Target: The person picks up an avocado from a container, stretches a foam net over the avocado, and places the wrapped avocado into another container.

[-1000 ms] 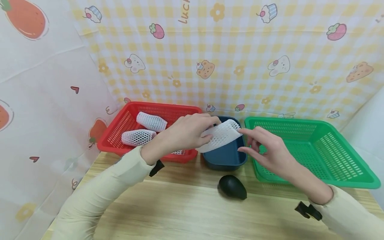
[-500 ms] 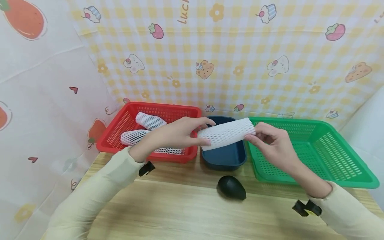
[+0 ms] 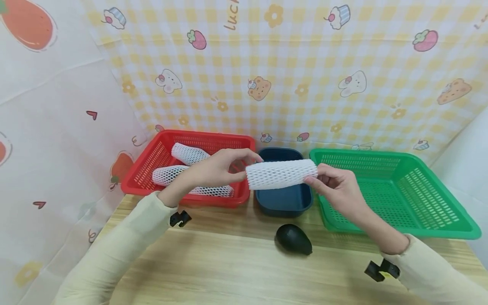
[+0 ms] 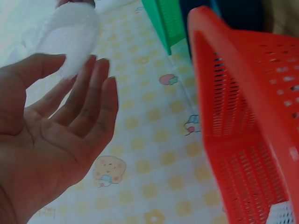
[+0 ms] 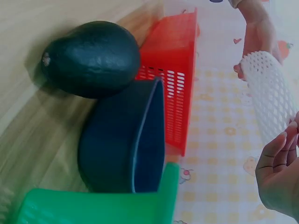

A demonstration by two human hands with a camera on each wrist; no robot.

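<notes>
A white foam fruit net sleeve (image 3: 281,174) (image 4: 74,32) (image 5: 268,93) lies nearly level in the air above the dark blue basin. My right hand (image 3: 340,188) (image 5: 281,184) pinches its right end between thumb and fingers. At the sleeve's left end, my left hand (image 3: 215,170) (image 4: 58,135) has its thumb and fingers spread apart, palm visible in the left wrist view. Whether those fingertips touch the sleeve I cannot tell. A dark avocado (image 3: 293,239) (image 5: 93,58) rests on the table in front of the basin.
Several more net sleeves (image 3: 190,153) lie in the red basket (image 3: 131,186) at left. Between it and the green basket (image 3: 453,233) at right stands the dark blue basin (image 3: 284,209). A patterned cloth (image 3: 225,59) hangs behind, and the wooden table (image 3: 228,267) spans the front.
The left hand has loosened from the sleeve and drawn back left. The right hand, first only touching the sleeve with a fingertip, now pinches its right end. The sleeve has levelled.
</notes>
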